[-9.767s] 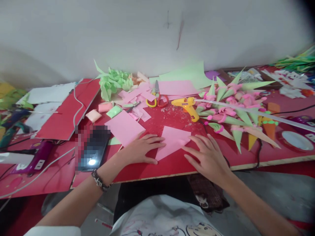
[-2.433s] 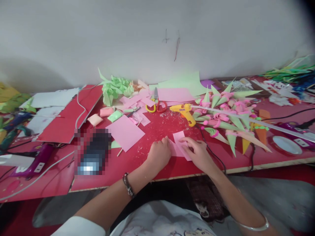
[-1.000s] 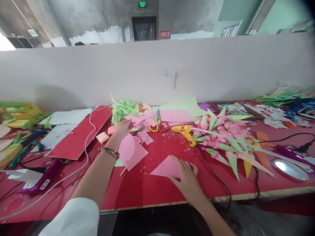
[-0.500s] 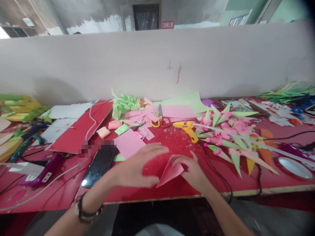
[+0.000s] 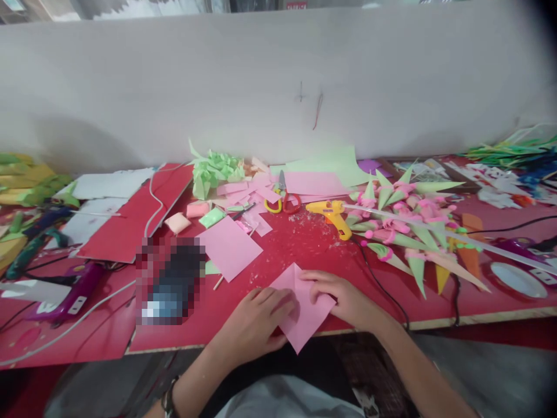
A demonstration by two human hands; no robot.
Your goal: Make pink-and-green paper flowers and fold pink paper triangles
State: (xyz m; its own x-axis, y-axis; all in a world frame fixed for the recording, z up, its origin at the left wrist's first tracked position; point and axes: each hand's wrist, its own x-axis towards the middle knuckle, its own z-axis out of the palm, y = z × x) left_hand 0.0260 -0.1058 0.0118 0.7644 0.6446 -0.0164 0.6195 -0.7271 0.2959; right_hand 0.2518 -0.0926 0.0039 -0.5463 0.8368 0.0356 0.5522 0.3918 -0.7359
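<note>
A square sheet of pink paper (image 5: pixel 307 319) lies unfolded, corner toward me, at the table's front edge, with a crease running down its middle. My left hand (image 5: pixel 259 319) grips its left side, fingertips resting on the sheet and the thumb low near the edge. On the right corner, my right hand (image 5: pixel 342 296) has its fingers curled over the paper. Another pink sheet (image 5: pixel 230 247) sits flat beyond my left hand, with a thin white stick (image 5: pixel 218 283) by its near corner.
A yellow glue gun (image 5: pixel 333 217) with a long clear stick lies ahead, beside scissors (image 5: pixel 282 194). Pink-and-green paper cones (image 5: pixel 404 232) are heaped at right. Crumpled green paper (image 5: pixel 215 171) is at the back. A phone (image 5: pixel 176 284), blurred out, lies left, near a purple power strip (image 5: pixel 73 296).
The folded pink paper has been opened out into a square. My left hand has come down onto its left side; my right hand stays on the right. The view has tilted downward.
</note>
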